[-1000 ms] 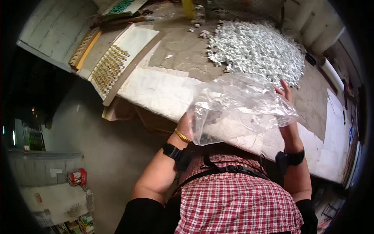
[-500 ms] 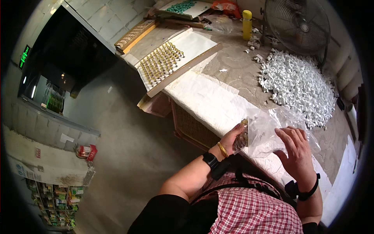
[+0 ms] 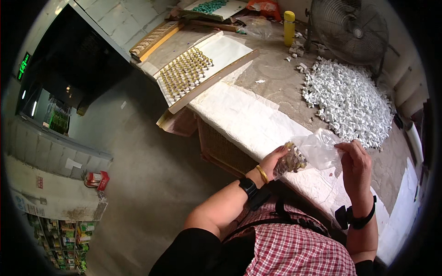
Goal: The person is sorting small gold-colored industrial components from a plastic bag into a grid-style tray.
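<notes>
Over the table's near edge I hold a clear plastic bag with several small brown, white and yellowish pieces gathered in its left end. My left hand is wrapped round that filled end. At the bag's other end, my right hand pinches the loose plastic between thumb and fingers. White paper covers the table's front strip beneath the bag. Beyond my right hand lies a wide heap of small white pieces.
A board with rows of small yellow-brown pieces sits at the table's left end, beside a wooden-framed tray. Behind the heap stand a fan and a yellow bottle. Turquoise pieces lie on a far board.
My right hand has gone from spread fingers to pinching the bag's end. The bag is now drawn out to the right, and the pieces inside show more. My view has shifted slightly.
</notes>
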`<state>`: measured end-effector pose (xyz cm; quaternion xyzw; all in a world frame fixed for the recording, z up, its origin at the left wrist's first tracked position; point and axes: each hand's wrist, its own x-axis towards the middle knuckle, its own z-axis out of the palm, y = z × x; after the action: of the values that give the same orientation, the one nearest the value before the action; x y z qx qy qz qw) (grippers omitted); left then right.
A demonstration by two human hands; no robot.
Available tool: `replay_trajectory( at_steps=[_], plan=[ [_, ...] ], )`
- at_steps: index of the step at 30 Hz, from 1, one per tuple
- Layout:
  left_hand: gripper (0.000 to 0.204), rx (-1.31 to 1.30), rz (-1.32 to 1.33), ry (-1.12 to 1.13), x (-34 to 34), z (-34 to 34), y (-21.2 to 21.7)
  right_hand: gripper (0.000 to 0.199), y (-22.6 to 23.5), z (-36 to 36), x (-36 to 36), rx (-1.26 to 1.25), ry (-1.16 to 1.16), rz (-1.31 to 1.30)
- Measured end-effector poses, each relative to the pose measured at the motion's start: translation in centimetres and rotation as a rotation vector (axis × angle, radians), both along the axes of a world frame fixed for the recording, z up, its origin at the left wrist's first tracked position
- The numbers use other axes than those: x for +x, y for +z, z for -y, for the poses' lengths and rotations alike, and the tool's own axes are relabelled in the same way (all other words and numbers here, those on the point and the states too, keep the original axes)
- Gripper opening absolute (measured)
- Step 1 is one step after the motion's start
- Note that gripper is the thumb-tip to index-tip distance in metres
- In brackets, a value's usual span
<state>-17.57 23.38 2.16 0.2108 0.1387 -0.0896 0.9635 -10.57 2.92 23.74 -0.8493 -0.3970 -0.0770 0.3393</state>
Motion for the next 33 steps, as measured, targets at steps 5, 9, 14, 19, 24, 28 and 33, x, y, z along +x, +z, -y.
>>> replay_trajectory(
  at_steps=[5, 9, 14, 19, 24, 28, 33],
  plan=[
    [0.053, 0.140, -0.107, 0.224, 5.1, -2.2, 1.2, 0.008, -2.5, 0.6, 2.7, 0.386, -0.036, -0.579],
    [0.072, 0.671, -0.324, 0.419, 3.7, -2.2, 5.8, 0.009, -3.9, -1.1, 3.1, 0.479, -0.123, -0.948],
    [0.059, 0.559, 0.093, 0.039, -2.0, -0.2, 9.6, 0.010, -7.4, -2.6, 0.8, 0.471, 0.040, -1.095],
    [0.040, 0.645, 0.138, 0.034, -2.8, 1.3, 12.5, 0.016, -6.4, -4.3, -1.2, 0.530, 0.333, -1.235],
    [0.016, 0.816, 0.168, 0.189, -2.6, 1.1, 11.1, 0.024, -6.6, -3.4, -0.5, 0.511, 0.315, -1.247],
    [0.008, 0.624, 0.101, 0.332, -3.0, 0.6, 12.1, 0.025, -5.1, -2.2, 0.1, 0.591, 0.100, -1.077],
    [0.003, 0.740, 0.120, 0.388, -2.9, -0.4, 13.1, 0.024, -3.9, -0.7, 2.0, 0.644, 0.004, -0.840]
  ],
)
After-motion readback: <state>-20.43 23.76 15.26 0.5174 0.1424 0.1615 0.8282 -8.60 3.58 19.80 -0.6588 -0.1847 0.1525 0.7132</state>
